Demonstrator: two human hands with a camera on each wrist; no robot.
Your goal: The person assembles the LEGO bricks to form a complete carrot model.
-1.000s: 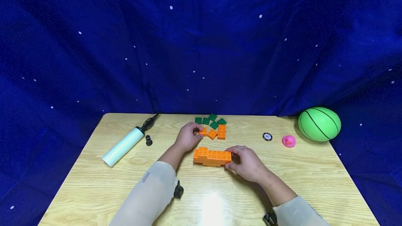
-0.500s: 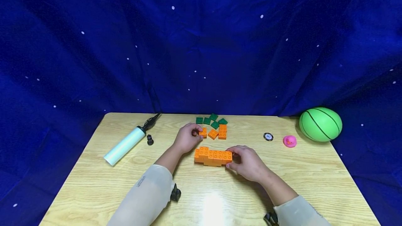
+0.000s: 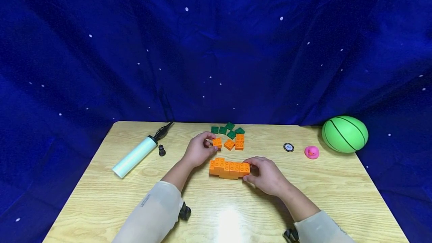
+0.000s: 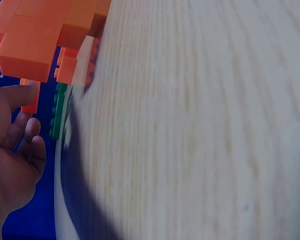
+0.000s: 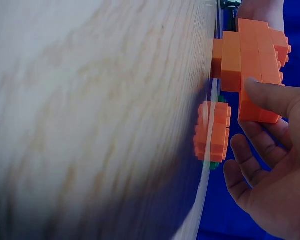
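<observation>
My left hand (image 3: 199,149) pinches a small orange building brick (image 3: 217,143) between thumb and fingers, close over the table. In the left wrist view that brick (image 4: 30,96) shows at the thumb tip. My right hand (image 3: 266,175) grips the right end of an orange brick assembly (image 3: 229,168) made of several joined bricks; the right wrist view shows the thumb on the near face of the assembly (image 5: 257,65) and fingers behind it. Beyond the assembly lie a loose orange brick (image 3: 229,144) and a longer orange brick piece (image 3: 239,142).
Several green bricks (image 3: 222,130) lie at the table's back edge. A pale hand pump (image 3: 135,156) and a black pawn-shaped piece (image 3: 161,150) are at left. At right are a poker chip (image 3: 288,147), a pink rubber duck (image 3: 311,152) and a green ball (image 3: 344,134).
My left hand has drawn slightly back to the left, bringing the small orange brick away from the other loose bricks. The right hand keeps its hold on the assembly.
</observation>
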